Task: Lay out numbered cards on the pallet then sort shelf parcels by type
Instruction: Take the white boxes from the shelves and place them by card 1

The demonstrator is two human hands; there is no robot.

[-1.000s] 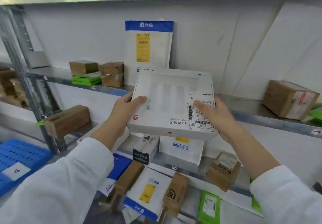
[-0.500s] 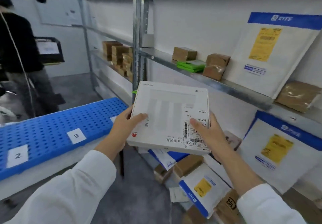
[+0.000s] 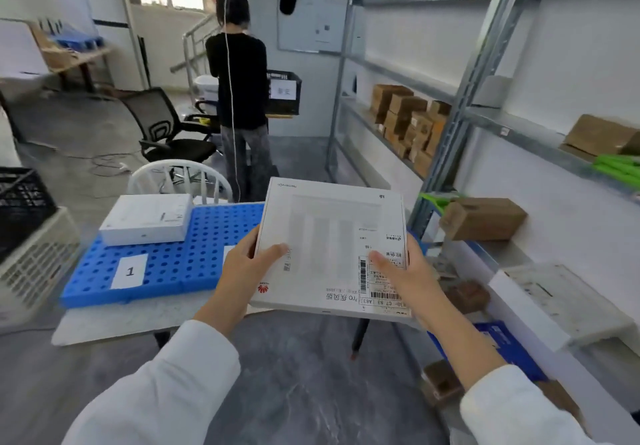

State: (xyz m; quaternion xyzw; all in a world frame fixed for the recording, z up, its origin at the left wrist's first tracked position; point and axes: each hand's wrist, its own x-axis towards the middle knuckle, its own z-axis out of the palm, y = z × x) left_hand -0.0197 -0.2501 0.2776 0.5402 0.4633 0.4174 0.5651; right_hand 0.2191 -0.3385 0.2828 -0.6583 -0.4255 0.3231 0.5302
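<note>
Both thumbs are still lying flat on top of the white flat box point(image 3: 332, 247), exactly as half a second ago. The left hand point(image 3: 239, 271) is gripping the box's left edge, its thumb stretching across the printed face. The right hand point(image 3: 403, 281) is gripping the right edge, its thumb pressing on the shipping label point(image 3: 381, 281). The remaining fingers of both hands are curling underneath, out of sight. The box is being held roughly level in the air between the white sleeves, and its left side is overlapping the blue pallet point(image 3: 180, 264) in the view. Whether it is touching the pallet cannot be told.

What is differing is the direction of view. The shelf rack point(image 3: 460, 125), which was filling the right half before, is now running along the right side, and the pallet is sitting ahead and to the left. The cards marked 2 and 3 are no longer showing. Instead the card numbered 1 point(image 3: 130, 271) is lying on the near part of the pallet, with another white box point(image 3: 147, 219) resting on the pallet just behind it. A second card is peeking out beside the left hand, mostly covered. The pallet is lying on a white tabletop point(image 3: 104, 323).

Farther out, brown parcels point(image 3: 481, 219) are sitting on the rack. A person in black point(image 3: 239, 73) is standing with their back turned, beside a black office chair point(image 3: 166, 132).
</note>
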